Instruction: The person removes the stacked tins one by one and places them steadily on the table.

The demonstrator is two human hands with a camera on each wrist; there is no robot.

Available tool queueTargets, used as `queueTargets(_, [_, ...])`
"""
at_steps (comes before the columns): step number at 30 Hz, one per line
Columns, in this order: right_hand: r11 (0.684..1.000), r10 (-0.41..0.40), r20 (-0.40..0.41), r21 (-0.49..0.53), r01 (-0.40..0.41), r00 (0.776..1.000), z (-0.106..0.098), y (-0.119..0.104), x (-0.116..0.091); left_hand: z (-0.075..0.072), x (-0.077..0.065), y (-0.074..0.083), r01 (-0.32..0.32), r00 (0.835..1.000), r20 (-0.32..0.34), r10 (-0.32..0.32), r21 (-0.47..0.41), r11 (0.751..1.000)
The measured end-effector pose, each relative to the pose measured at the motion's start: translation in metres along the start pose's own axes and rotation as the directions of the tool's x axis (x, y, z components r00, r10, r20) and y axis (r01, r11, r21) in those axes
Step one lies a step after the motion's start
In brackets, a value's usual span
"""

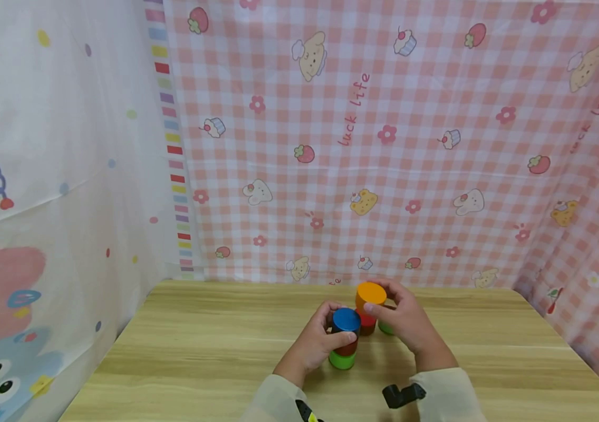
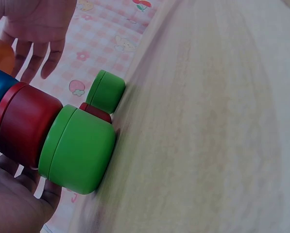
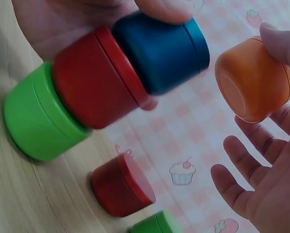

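Observation:
A blue round lidded jar [image 1: 346, 319] tops a stack, with a red jar [image 3: 93, 80] under it and a green jar [image 1: 342, 360] at the bottom on the table. My left hand [image 1: 312, 343] holds the blue jar from the left, its thumb across the near side and its other fingers behind the stack. In my right hand [image 1: 410, 319], an orange jar [image 1: 371, 293] is pinched between thumb and fingers, raised just right of the blue one and apart from it. The right wrist view shows its other fingers spread.
Behind the stack, a second red jar [image 3: 118, 187] and a second green jar [image 2: 106, 91] stand on the wooden table [image 1: 199, 351]. A pink checked cloth [image 1: 278, 76] hangs at the table's back edge, and a white patterned cloth [image 1: 94, 117] hangs on the left.

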State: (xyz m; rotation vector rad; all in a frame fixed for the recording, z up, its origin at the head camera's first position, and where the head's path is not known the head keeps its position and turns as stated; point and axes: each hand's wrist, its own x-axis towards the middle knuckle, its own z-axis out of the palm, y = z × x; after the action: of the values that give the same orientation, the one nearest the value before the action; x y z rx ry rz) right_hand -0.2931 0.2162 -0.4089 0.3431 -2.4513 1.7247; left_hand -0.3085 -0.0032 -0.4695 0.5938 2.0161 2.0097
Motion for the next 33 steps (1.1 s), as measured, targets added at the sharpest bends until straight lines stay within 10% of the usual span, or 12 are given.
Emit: queueTargets(33, [0.961,0.273,-0.184,0.085,-0.262,0.944,-0.034,0.057,0.001,0.000,-0.003,0.001,-0.012,1.000,-0.006,0.013,0.012,1.000])
